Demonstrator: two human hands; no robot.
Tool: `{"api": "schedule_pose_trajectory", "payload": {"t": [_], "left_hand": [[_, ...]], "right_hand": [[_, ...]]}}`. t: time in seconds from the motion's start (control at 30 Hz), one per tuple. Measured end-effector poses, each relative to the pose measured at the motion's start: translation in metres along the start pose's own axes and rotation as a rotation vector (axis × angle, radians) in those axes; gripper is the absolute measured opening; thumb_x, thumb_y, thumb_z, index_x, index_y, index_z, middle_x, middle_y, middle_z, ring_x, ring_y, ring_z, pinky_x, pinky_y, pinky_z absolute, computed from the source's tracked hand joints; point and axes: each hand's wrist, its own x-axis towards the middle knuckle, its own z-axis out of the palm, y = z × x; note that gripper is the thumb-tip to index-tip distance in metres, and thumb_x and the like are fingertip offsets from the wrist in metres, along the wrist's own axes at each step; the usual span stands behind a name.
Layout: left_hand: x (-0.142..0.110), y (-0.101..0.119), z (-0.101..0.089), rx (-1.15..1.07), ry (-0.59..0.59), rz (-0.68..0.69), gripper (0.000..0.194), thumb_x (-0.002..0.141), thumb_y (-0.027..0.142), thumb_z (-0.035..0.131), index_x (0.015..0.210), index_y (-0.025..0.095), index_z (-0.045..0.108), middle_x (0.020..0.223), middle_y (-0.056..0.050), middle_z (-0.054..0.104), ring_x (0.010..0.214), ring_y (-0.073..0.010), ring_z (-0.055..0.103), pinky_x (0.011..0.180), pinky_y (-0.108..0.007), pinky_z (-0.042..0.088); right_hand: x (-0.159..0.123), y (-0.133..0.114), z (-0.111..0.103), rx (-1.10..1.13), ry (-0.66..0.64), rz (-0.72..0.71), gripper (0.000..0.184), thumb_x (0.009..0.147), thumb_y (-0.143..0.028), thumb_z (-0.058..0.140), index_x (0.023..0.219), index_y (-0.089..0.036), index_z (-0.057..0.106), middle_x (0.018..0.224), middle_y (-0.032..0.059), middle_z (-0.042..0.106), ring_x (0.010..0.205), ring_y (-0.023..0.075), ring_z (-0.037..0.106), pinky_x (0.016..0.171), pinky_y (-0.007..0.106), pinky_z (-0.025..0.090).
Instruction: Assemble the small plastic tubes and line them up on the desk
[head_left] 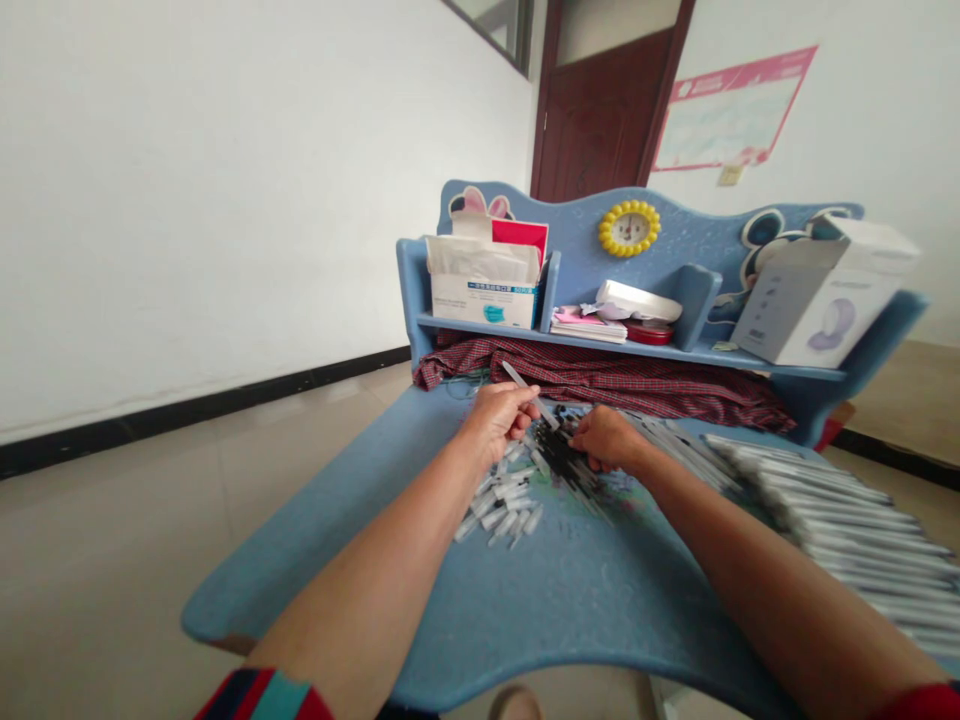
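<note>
My left hand [497, 422] grips a slim white pen barrel [522, 381], which slants across the fingers toward my right hand. My right hand [604, 441] rests curled at the edge of a heap of small black pen parts [561, 455]; its fingers hide whether it holds one. Short white pen pieces [499, 503] lie scattered below my left hand. A large rows-like stack of long white pens [832, 510] lies to the right of my right forearm, on the blue desk [540, 610].
A red plaid cloth [600, 385] lies along the back of the desk under a blue shelf [630, 345]. The shelf holds a face-mask box [484, 300], papers, a yellow flower clock [628, 228] and a white carton [821, 300]. The tiled floor [150, 560] surrounds the desk.
</note>
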Motion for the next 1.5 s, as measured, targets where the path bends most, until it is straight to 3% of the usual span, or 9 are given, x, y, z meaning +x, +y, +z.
{"api": "schedule_pose_trajectory", "payload": {"t": [0.33,0.67,1.1,1.5], "left_hand": [[0.014,0.004,-0.021,-0.151,0.101,-0.041,0.02,0.077,0.017,0.056,0.059,0.012,0.047,0.047,0.0,0.051,0.031,-0.0024,0.036,0.031,-0.014,0.017],[0.017,0.006,-0.026,-0.239,0.113,-0.111,0.024,0.081,0.021,0.052,0.06,0.013,0.045,0.047,0.0,0.05,0.03,-0.0023,0.033,0.029,-0.013,0.016],[0.017,0.005,-0.026,-0.227,0.181,-0.121,0.025,0.081,0.022,0.052,0.059,0.014,0.044,0.045,0.001,0.049,0.029,-0.0019,0.033,0.029,-0.013,0.017],[0.013,0.003,-0.02,-0.2,0.101,-0.134,0.024,0.08,0.018,0.052,0.058,0.013,0.045,0.044,0.0,0.049,0.03,-0.0027,0.034,0.029,-0.013,0.017]], "right_hand": [[-0.034,0.017,-0.011,0.137,0.159,-0.051,0.028,0.078,-0.027,0.045,0.054,-0.015,0.054,0.043,0.0001,0.054,0.032,0.007,0.045,0.038,0.018,0.033],[-0.091,0.014,-0.017,0.364,0.161,-0.139,0.03,0.079,-0.033,0.046,0.053,-0.017,0.049,0.042,-0.0027,0.053,0.031,0.0058,0.042,0.036,0.017,0.031],[-0.097,0.005,-0.021,0.342,0.166,-0.154,0.028,0.079,-0.032,0.046,0.055,-0.018,0.051,0.042,-0.0029,0.054,0.033,0.0066,0.043,0.037,0.018,0.031],[-0.092,0.001,-0.02,0.314,0.179,-0.17,0.029,0.079,-0.031,0.046,0.054,-0.017,0.051,0.043,-0.0024,0.054,0.033,0.0063,0.045,0.036,0.017,0.032]]}}
